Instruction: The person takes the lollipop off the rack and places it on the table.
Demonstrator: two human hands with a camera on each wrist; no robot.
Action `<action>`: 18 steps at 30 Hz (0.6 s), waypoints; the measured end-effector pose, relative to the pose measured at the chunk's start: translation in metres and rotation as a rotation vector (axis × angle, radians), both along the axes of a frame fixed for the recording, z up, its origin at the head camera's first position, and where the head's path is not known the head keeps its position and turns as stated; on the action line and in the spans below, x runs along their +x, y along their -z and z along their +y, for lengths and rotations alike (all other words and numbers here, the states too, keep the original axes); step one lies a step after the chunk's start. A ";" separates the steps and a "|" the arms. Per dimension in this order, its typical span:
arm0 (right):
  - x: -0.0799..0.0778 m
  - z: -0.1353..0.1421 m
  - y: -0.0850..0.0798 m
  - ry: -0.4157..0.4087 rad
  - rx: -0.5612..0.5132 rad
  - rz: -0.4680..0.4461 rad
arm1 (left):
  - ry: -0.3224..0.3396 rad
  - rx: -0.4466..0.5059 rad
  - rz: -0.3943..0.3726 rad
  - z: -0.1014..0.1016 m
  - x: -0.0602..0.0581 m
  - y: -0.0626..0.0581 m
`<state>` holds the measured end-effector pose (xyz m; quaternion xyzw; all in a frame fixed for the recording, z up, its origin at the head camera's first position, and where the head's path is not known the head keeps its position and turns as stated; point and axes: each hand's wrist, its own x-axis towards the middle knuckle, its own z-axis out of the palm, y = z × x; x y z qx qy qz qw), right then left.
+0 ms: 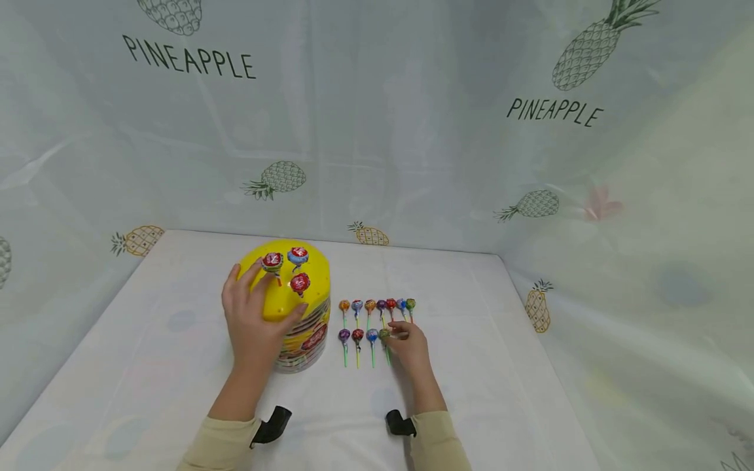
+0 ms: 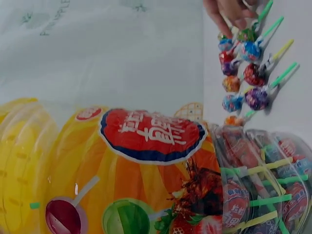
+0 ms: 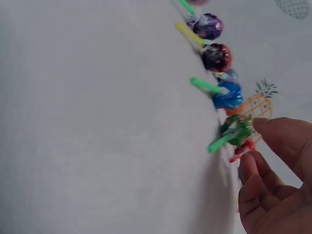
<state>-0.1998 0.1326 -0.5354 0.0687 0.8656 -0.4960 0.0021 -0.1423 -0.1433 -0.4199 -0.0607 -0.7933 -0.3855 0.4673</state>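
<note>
Left hand (image 1: 253, 327) is spread, probably steadying the lollipop jar (image 1: 307, 327); right hand (image 1: 412, 350) is sitting at a green-wrapped lollipop (image 3: 236, 128), jar's three o'clock (pinching? can't tell)

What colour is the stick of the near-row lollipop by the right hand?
The stick is green, showing best in the right wrist view.

Soft light fills the head view, leaving pale sheen on the curtain (image 1: 406, 98); both wrist views are dimmer, the right one's lollipops (image 3: 228, 96) blurred.
</note>
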 end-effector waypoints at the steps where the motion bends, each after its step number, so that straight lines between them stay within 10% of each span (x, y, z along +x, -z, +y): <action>1: 0.001 0.001 -0.003 0.011 -0.021 0.005 | -0.003 0.000 -0.005 0.002 0.001 0.000; 18: 0.028 -0.009 -0.099 0.015 -0.392 0.225 | -0.005 -0.059 -0.088 0.005 0.020 -0.006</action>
